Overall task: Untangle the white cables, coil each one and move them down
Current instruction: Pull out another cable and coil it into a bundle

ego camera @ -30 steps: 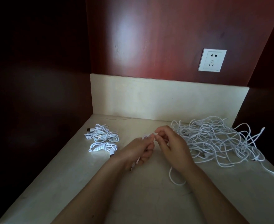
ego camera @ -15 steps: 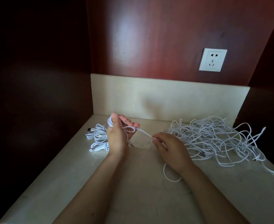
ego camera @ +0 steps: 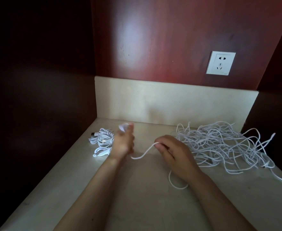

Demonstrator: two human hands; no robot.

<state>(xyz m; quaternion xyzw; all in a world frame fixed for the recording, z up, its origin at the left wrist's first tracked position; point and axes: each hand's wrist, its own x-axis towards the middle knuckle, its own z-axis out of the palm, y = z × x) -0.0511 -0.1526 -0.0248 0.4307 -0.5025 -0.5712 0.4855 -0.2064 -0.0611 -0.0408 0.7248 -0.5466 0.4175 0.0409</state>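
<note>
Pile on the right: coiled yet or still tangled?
Still tangled. The pile lies as loose crossing loops spread over the counter; the only neat coils sit at left.

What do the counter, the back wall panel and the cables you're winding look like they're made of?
Counter: pale cream stone, probably marble or a look-alike, with faint veining and a dull sheen.
Back wall panel: dark red-brown wood or veneer, glossy; it mirrors a soft light patch.
White cable between left hand and right hand: smooth, flexible, likely plastic-sheathed, like the tangled pile.
</note>
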